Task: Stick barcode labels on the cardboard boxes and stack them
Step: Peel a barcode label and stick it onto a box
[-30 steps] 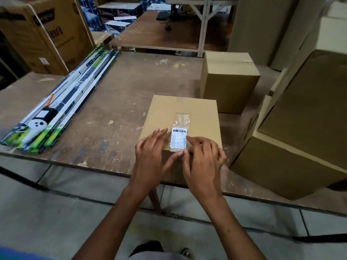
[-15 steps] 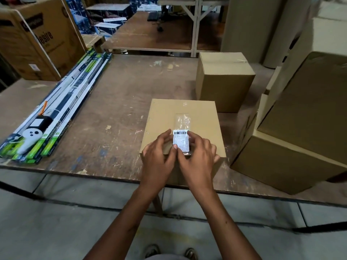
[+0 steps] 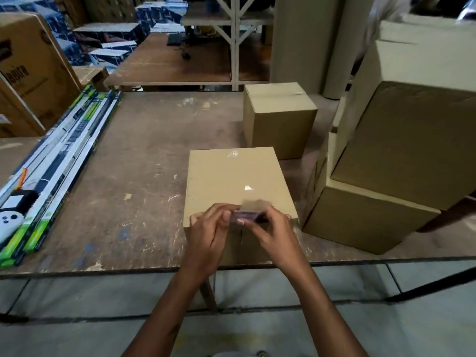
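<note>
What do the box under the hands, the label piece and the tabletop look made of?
Box: plain brown cardboard, matte, with a glossy patch, likely clear tape. Label piece, pinched by left hand and right hand: blurred, probably paper or film. Table: worn brown board, scratched, chipped.

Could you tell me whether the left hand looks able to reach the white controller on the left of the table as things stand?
Probably not right away: the left hand is pinching the label together with the right hand, so it is busy. The table towards the controller looks free.
</note>
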Demonstrator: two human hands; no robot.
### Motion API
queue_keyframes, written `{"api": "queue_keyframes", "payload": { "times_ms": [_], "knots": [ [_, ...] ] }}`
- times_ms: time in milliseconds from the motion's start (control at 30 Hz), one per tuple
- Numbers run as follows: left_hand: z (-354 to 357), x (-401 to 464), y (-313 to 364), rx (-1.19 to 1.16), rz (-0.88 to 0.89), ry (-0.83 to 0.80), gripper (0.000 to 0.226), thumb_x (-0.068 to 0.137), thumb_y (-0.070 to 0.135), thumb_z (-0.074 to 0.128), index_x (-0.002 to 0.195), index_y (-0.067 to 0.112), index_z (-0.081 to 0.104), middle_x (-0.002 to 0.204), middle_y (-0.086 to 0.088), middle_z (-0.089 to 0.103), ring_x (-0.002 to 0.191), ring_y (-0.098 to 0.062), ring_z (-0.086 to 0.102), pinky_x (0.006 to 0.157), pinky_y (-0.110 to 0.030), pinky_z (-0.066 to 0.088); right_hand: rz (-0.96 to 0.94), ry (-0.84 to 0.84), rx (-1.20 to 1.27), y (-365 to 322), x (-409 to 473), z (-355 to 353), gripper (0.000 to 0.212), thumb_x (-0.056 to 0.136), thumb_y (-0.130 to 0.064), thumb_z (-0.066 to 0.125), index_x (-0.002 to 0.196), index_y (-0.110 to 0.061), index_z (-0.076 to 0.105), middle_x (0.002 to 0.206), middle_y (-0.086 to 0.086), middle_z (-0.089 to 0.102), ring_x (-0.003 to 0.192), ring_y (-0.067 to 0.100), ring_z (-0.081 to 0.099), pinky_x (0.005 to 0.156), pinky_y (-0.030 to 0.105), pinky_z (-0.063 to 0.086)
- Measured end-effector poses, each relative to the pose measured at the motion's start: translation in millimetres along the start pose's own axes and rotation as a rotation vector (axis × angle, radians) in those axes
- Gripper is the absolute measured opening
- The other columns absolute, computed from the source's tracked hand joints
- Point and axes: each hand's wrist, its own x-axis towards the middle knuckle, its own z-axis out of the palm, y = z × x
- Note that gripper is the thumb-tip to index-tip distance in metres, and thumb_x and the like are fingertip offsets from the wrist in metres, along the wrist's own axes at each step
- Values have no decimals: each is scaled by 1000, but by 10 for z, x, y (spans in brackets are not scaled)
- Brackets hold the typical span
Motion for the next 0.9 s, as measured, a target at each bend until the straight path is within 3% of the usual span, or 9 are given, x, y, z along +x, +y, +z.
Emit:
{"api": "queue_keyframes", "payload": {
  "times_ms": [133,200,300,500,567,667,767,833,900],
  "knots": [
    [-21,-78,-125,56,81,-78,76,110,66,6,142,33,66,137,21,66,134,-6,59,106,-45,36,-189,10,38,138,-107,-56,31,82,13,81,102,-11,80,104,-3,79,106,21,76,94,55,58],
    [-18,-80,-144,30,56,-69,69,113,57,11,141,32,69,137,20,67,135,-6,59,109,-48,36,-229,-13,54,196,-147,-86,28,78,4,88,102,-9,81,107,-1,79,108,25,75,94,61,57],
    [-1,-72,-127,5,13,-43,55,116,40,22,136,29,72,135,18,70,135,-7,60,109,-49,36,-260,-1,-3,201,-215,-102,24,81,-13,89,101,-23,81,108,-7,80,110,24,74,96,71,47],
    [-11,-61,-160,66,67,-90,43,112,26,35,137,28,69,135,14,68,135,-7,58,106,-48,37,-244,23,112,194,-370,-31,33,78,16,86,102,-6,79,110,8,78,117,30,73,97,63,57],
    [-31,-70,-182,80,97,-129,42,107,20,40,137,29,67,137,15,66,139,-3,54,106,-47,36,-235,60,150,186,-413,11,27,83,17,81,101,-2,78,109,10,77,113,34,75,97,66,56],
    [-68,-61,-199,100,130,-176,47,101,11,44,138,30,65,140,18,64,143,3,49,107,-43,34,-187,163,326,86,-484,13,37,87,29,68,100,-4,79,101,17,76,101,45,76,93,69,58],
    [-98,-65,-191,80,151,-171,49,100,9,45,138,32,65,142,24,61,145,3,47,106,-42,33,-101,259,314,-70,-490,9,21,90,4,80,104,-11,81,100,10,81,98,36,78,89,53,63],
    [-108,-79,-125,31,173,-131,45,104,13,43,136,36,65,139,31,61,141,2,52,103,-42,34,25,314,349,-138,-439,45,27,89,-13,82,116,-14,78,107,3,82,102,24,79,89,40,63],
    [-94,-92,16,-48,174,-97,31,111,29,42,129,38,66,130,32,68,127,1,62,102,-42,36,111,336,384,-159,-369,103,34,91,-14,82,124,-11,73,113,3,82,107,23,79,92,39,64]
  ]
}}
